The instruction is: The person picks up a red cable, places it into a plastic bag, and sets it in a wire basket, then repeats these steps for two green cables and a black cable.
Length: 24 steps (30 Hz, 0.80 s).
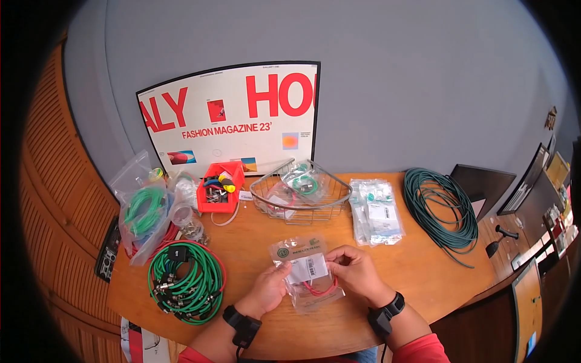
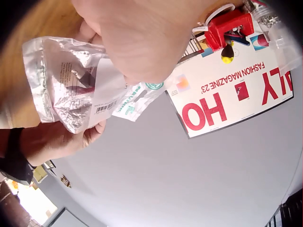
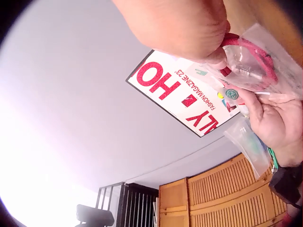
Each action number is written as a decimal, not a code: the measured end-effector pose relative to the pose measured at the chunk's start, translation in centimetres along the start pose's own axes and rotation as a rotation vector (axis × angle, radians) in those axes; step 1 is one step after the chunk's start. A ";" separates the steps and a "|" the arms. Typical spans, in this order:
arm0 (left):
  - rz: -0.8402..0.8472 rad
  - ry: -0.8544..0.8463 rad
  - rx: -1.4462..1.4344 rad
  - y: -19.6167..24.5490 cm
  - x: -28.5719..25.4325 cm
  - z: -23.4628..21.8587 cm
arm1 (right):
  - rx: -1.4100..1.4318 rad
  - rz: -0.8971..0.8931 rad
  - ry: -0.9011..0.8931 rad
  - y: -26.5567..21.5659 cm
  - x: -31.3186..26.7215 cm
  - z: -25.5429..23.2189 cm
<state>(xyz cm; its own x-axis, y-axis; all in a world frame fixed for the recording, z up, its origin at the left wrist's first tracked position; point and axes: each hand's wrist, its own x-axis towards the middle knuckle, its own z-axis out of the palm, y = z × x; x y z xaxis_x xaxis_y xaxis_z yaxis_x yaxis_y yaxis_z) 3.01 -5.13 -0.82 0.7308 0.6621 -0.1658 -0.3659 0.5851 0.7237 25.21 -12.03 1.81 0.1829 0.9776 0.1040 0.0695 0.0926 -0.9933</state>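
A clear plastic bag [image 1: 295, 247] with green print and a white barcode label [image 1: 308, 268] is held up over the table's near side. Inside it lies a looped red cable [image 1: 319, 292], and the left wrist view shows a metal connector [image 2: 85, 77] through the plastic. My left hand [image 1: 271, 290] grips the bag's left side, thumb across the front. At the opposite edge, beside the label, my right hand [image 1: 358, 275] pinches with thumb and fingertips. The right wrist view has the red cable [image 3: 259, 53] close by the right fingertips, which are partly hidden behind the hand.
Coiled green cables [image 1: 184, 284] lie left on the wooden table [image 1: 260, 339]. Behind stand a red bin [image 1: 219, 206] of connectors and a wire basket [image 1: 302, 213] with bagged cables. Flat plastic bags [image 1: 378, 212] and a dark green cable coil [image 1: 445, 209] lie right.
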 end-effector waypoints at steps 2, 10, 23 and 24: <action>0.008 0.018 -0.021 0.0 -0.1 0.1 | -0.041 -0.030 -0.002 -0.4 0.0 -0.1; -0.027 -0.025 -0.039 -0.8 0.2 -0.4 | 0.084 -0.007 -0.021 -0.9 -0.4 0.8; 0.067 0.085 -0.118 0.1 0.2 1.7 | 0.181 0.223 -0.188 1.5 0.3 0.7; 0.109 0.076 -0.134 0.2 0.2 2.0 | 0.181 0.218 -0.182 0.6 0.0 0.5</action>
<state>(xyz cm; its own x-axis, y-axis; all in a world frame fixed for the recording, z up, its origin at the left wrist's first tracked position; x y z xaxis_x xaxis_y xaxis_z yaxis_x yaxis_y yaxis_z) 4.21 -5.83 0.66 0.6391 0.7553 -0.1450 -0.5179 0.5621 0.6449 24.73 -11.86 1.19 -0.0050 0.9943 -0.1066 -0.1304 -0.1064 -0.9857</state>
